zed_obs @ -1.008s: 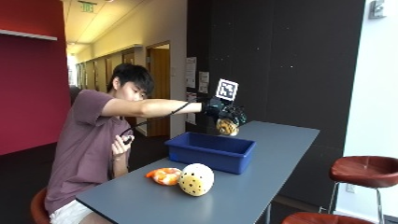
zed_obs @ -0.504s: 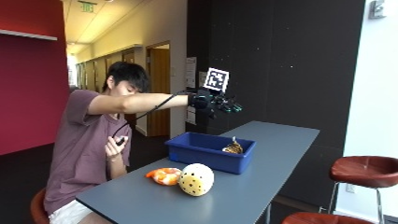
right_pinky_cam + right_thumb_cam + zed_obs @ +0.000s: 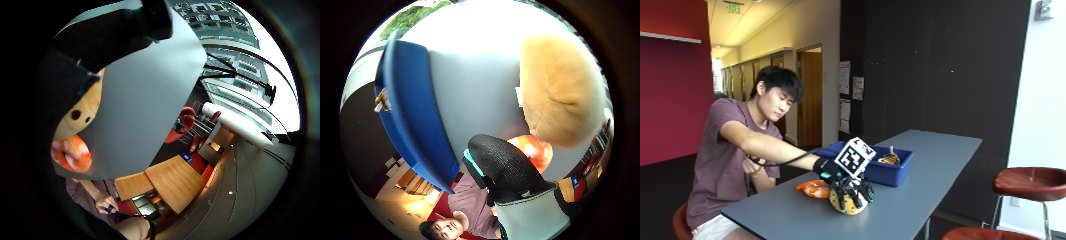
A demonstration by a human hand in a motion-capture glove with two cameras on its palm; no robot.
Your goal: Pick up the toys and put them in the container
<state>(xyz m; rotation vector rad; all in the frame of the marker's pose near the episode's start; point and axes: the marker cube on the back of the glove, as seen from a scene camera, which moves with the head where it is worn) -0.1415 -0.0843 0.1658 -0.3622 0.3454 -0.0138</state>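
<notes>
1. Reaching down in the lower centre of the outside view, the gloved right hand (image 3: 848, 189) sits on top of a yellow spotted plush toy (image 3: 845, 203) that stands on the grey worktop (image 3: 919, 175).
2. Its fingers drape over the toy's top and appear curled round it, though the marker on the glove hides part of the grip, so this is a fair guess only.
3. An orange plush toy (image 3: 812, 188) lies on the worktop just left of the yellow one, close to the forearm.
4. A blue container (image 3: 889, 169) stands on the worktop behind both toys, right of centre in the frame, apart from the hand.
5. One brownish toy (image 3: 889, 159) already lies inside the container, its top showing above the rim.
6. The person's bare left hand (image 3: 750, 165) is held near the chest, at left of centre, touching none of the toys.
7. From the thumb side palm view, the yellow toy's pale plush (image 3: 560, 95) fills the upper right, the orange toy (image 3: 535, 152) lies below it, and the container's blue wall (image 3: 417, 115) runs down the left, with a black gloved finger (image 3: 502, 170) in the lower centre.
</notes>
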